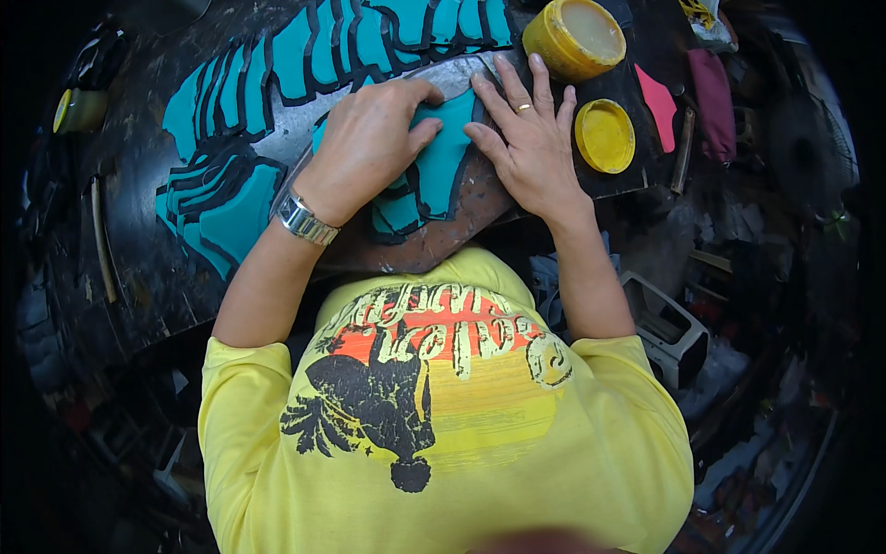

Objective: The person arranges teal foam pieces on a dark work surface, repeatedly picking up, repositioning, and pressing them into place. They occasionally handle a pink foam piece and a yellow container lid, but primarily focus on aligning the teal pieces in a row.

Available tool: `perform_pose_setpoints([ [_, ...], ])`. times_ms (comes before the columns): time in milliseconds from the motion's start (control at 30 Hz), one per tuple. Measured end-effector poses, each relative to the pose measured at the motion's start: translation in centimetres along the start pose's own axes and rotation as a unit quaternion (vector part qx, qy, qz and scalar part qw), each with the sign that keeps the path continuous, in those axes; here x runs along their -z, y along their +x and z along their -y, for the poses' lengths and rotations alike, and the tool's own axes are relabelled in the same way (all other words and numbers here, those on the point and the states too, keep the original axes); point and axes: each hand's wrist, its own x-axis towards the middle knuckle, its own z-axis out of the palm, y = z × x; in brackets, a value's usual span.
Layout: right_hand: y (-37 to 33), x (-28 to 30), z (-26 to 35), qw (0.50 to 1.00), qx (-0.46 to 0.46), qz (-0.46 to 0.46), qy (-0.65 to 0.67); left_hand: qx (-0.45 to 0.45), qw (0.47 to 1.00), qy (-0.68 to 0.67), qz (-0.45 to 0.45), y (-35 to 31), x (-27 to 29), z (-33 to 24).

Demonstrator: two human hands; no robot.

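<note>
While your right hand [537, 148] rests with fingers spread, gripping nothing, likely steadying teal piece [445, 171] front-left of yellow tub [546, 51], your left hand [365, 138] curls over piece, fingers half-closed; cannot tell whether pinching.

Pink flat cutout [657, 106] toward right of dark tabletop [129, 138]; wooden handle [683, 152] just beside it; maroon cloth-like piece [712, 106] farther right; yellow-rimmed jar [79, 111] at far left; long slim stick [102, 240] below jar; pale boxy casing [666, 323] lower right, off tabletop; clutter around casing too dim to tell.
</note>
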Motion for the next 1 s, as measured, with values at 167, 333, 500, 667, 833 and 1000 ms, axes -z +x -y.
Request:
perform_pose_setpoints([
  [167, -0.7, 0.7, -0.5, 0.999, -0.011, 0.040, 0.022, -0.005, 1.000, -0.002, -0.014, 0.0, -0.3, 0.0],
  [333, -3.3, 2.8, 0.0, 0.997, 0.032, 0.062, 0.036, -0.001, 1.000, 0.002, -0.018, 0.0, -0.5, 0.2],
  [500, -1.9, 2.7, -0.8, 0.996, 0.011, -0.027, 0.084, 0.006, 1.000, 0.010, -0.009, 0.0, -0.3, 0.0],
  [667, 0.2, 0.9, -0.8, 0.994, 0.029, -0.046, -0.099, 0.004, 1.000, 0.010, -0.008, 0.0, -0.2, 0.0],
  [833, -1.5, 1.8, 0.0, 0.998, 0.028, 0.025, -0.045, 0.009, 1.000, -0.006, -0.014, 0.1, -0.3, 0.1],
  [1000, -3.8, 4.0, 1.5, 0.995, 0.049, 0.088, 0.017, 0.046, 0.996, -0.073, -0.005, 0.2, 0.8, -0.6],
])
